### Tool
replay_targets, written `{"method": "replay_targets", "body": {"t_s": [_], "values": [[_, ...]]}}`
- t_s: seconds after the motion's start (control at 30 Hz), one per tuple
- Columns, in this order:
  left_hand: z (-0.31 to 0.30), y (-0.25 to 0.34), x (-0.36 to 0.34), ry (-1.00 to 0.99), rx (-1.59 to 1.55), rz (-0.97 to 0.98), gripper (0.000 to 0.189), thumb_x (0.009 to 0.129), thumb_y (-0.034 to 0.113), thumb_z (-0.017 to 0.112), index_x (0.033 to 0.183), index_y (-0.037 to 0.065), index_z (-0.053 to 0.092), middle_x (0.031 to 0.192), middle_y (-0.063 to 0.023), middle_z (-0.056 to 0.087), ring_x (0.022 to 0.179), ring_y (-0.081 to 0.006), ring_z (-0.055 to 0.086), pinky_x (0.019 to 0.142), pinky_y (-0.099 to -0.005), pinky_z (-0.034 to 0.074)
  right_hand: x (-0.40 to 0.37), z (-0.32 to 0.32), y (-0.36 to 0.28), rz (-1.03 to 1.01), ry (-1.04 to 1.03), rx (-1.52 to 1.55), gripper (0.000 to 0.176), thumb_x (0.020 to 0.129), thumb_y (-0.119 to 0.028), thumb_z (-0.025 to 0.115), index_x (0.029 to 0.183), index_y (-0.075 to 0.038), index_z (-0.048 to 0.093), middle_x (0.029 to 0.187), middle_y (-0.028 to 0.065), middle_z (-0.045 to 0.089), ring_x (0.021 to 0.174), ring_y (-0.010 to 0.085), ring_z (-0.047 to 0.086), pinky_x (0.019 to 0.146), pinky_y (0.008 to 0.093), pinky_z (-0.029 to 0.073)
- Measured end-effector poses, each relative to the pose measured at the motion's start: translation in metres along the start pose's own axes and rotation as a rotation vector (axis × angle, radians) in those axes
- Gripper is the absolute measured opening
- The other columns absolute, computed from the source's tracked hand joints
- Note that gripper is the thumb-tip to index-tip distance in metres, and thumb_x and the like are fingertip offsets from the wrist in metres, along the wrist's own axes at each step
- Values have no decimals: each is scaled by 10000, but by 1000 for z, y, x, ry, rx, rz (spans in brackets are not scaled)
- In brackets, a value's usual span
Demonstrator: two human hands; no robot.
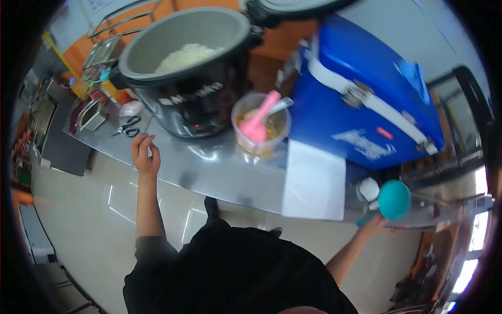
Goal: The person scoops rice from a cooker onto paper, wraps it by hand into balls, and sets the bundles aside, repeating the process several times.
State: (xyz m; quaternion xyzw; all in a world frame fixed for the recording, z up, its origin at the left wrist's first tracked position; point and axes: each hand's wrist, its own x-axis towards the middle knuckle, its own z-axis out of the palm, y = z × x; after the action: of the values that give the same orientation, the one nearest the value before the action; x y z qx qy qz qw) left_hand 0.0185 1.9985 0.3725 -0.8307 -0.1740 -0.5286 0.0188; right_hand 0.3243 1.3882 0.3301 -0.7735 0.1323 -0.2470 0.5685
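- The steel counter [209, 167] carries the rice cooker [188, 73], my reference for everything else.
- A blue cooler box [366, 89] stands to the right of the cooker, with a white strap and a metal latch across its lid. The white print and the small red tag on its side are too blurred for me to read.
- The cooker itself is black and open, with white rice inside. The white brand lettering on its front is not legible from here.
- A white sheet [314, 180] hangs over the counter edge, right of the cooker and below the cooler.
- A clear plastic tub [261, 131] sits just beside the cooker on its right, with a pink rice paddle [260, 121] standing in it.
- The teal ladle [394, 199] is far to the right of the cooker, past the sheet. My right hand [374, 225] is closed on its handle.
- My left hand [145, 154] rests on the counter edge in front of the cooker, fingers loosely apart and holding nothing.
- Scissors [128, 126] lie just left of the cooker.
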Motion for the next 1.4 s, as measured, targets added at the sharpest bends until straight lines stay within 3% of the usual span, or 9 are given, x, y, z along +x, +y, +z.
{"method": "replay_targets", "body": {"t_s": [0.23,0.3,0.37,0.47,0.53,0.7,0.9,1.07,1.4], "values": [[23,-122,59,200,-437,-319,613,749,62,665,1320,52,443,1290,-125,480,1139,-245,499,937,-349,409,-83,67,-188,-647,-47,-27,380,992,-344,410,908,-25,598,880,103,614,737,211,562,652,350,460],[29,-139,76,183,-457,-356,683,778,193,699,1369,55,385,1378,-129,424,1205,-255,476,997,-368,370,-95,108,-232,-456,361,-266,392,972,-347,460,991,-2,644,921,109,638,803,209,594,719,344,481],[34,-151,102,252,-567,-316,748,795,369,706,1386,59,368,1403,-131,410,1261,-273,442,1037,-390,338,-104,138,-284,-277,-83,-7,400,950,-324,506,1098,21,645,966,118,654,870,223,611,789,351,488],[35,-159,130,271,-460,-178,802,781,527,691,1383,89,394,1377,-156,441,1280,-304,435,1052,-434,326,-146,238,-406,-1025,-609,-204,316,848,-126,563,1117,27,630,806,63,627,640,116,547,590,275,469],[40,-157,124,298,-338,118,707,782,524,695,1339,161,454,1316,-134,512,1259,-295,461,1047,-453,331,-211,306,-478,-1281,-819,-467,495,860,-61,566,1351,-36,505,1152,237,631,1062,392,609,922,399,460],[56,-117,97,151,-567,446,342,852,375,654,1177,283,600,1260,121,573,1250,-152,483,1100,-463,281,-257,441,-487,-1463,-1079,-1074,554,865,-84,586,1398,-191,480,1024,148,675,895,352,661,780,440,528],[93,-126,78,213,-649,476,279,850,314,642,1127,311,670,1286,153,556,1287,-76,443,1176,-418,162,-274,528,-472,-1577,-1206,-1498,559,862,-84,587,1399,-198,481,922,124,683,767,309,687,667,428,549],[112,-147,77,247,-477,1035,233,846,339,635,1072,335,695,1276,203,534,1248,-15,455,1168,-404,151,-280,547,-438,-1604,-1449,-1359,565,861,-50,567,1410,-136,468,791,124,664,722,284,684,637,383,553],[108,-143,60,186,-587,857,234,844,333,636,1070,338,694,1271,205,536,1244,-15,457,1167,-401,152,-301,542,-433,-1450,-1808,-1412,524,855,-45,576,1373,-82,508,695,126,645,644,288,666,595,392,547]]}}
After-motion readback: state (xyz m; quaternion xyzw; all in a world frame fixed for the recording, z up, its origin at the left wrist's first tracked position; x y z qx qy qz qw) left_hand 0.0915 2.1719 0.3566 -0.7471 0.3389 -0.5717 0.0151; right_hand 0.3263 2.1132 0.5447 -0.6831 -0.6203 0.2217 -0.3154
